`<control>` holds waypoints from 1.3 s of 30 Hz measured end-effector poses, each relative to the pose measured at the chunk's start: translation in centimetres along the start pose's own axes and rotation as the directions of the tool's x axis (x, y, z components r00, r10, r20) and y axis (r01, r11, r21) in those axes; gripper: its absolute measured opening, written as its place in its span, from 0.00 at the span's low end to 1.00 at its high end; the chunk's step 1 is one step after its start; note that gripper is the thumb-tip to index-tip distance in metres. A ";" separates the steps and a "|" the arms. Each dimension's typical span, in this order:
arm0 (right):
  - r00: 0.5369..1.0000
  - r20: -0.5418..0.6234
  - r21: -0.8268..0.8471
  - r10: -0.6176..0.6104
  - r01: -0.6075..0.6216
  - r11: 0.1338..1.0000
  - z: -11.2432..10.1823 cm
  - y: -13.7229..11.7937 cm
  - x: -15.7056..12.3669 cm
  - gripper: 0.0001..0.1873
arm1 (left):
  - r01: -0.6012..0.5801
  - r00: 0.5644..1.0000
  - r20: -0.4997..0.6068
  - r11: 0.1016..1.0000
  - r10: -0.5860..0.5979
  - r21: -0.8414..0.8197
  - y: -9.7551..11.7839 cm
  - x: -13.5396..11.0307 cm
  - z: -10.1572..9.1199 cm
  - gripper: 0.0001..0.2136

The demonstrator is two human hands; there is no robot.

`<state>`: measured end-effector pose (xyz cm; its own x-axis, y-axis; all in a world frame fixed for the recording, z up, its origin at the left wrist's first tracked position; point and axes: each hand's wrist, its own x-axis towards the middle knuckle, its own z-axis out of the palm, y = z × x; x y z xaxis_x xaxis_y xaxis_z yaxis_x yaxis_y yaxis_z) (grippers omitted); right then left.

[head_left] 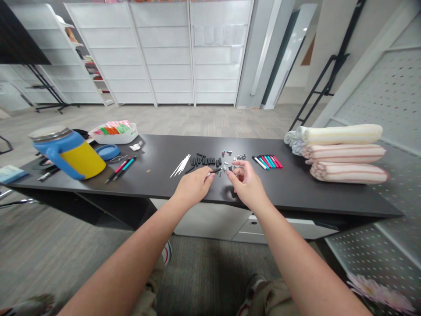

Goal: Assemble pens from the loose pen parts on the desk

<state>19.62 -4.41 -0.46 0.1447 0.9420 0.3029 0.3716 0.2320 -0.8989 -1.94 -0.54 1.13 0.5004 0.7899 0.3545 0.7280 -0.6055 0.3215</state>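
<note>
Near the front edge of the dark table, my left hand (193,185) is closed on a slim black pen part (216,170) that points right. A white end shows at its fingers. Just to the right, my right hand (247,183) is pinched on a small dark piece (230,168), too small to name. The two hands are apart. Behind them lie short black tubes (205,160), small silver and clear parts (241,157) and a few red-and-silver bits (223,153). Thin white pen refills (180,166) fan out left of the tubes.
Right of my hands lie white, black, teal and red pen barrels (268,161). Rolled towels (345,153) are stacked at the right end. To the left are assembled pens (122,169), a blue-and-yellow jug (70,151), a blue lid (108,152) and a white basket of colourful packets (113,134).
</note>
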 end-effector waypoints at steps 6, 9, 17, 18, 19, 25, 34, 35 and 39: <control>0.999 0.034 -0.051 0.017 -0.015 0.999 0.0 0.0 0.0 0.17 | -0.033 0.999 0.028 0.999 0.032 0.040 0.0 0.1 0.0 0.14; 0.999 0.041 -0.074 -0.002 0.005 0.997 -0.1 -0.3 -0.1 0.17 | -0.070 0.997 0.025 0.997 0.069 0.032 -0.2 0.0 0.2 0.15; 0.991 0.129 -0.095 -0.038 0.051 0.994 -0.2 -0.8 -0.4 0.16 | -0.128 0.990 0.064 0.992 0.128 -0.002 -0.3 -0.3 -0.2 0.15; 0.989 0.140 -0.087 -0.036 0.048 0.995 -0.2 -0.8 -0.4 0.16 | -0.127 0.990 0.069 0.992 0.127 -0.005 -0.2 -0.3 -0.2 0.15; 0.988 0.152 -0.079 -0.034 0.047 0.996 -0.2 -0.8 -0.4 0.16 | -0.128 0.989 0.073 0.992 0.128 -0.008 -0.2 -0.3 -0.3 0.15; 0.978 0.206 -0.055 -0.024 0.036 0.998 -0.2 -0.9 -0.3 0.18 | -0.125 0.988 0.090 0.992 0.126 -0.013 -0.1 -0.3 -0.3 0.14; 0.957 0.289 0.026 -0.008 0.001 1.000 0.1 -0.4 -0.3 0.26 | -0.047 0.996 0.072 0.992 0.055 -0.116 -0.3 0.0 -0.5 0.16; 0.956 0.293 0.028 -0.006 -0.002 1.000 0.2 -0.4 -0.3 0.27 | -0.037 0.996 0.076 0.992 0.046 -0.123 -0.4 0.1 -0.4 0.16; 0.954 0.299 0.035 -0.002 -0.009 0.999 0.2 -0.6 -0.4 0.30 | -0.015 0.996 0.086 0.991 0.027 -0.136 -0.4 0.1 -0.4 0.15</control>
<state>19.11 -4.83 -0.08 -0.1367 0.9709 0.1966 0.3381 0.2322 -0.9120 -2.36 -0.23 1.34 0.5584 0.7786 0.2864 0.6500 -0.6251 0.4322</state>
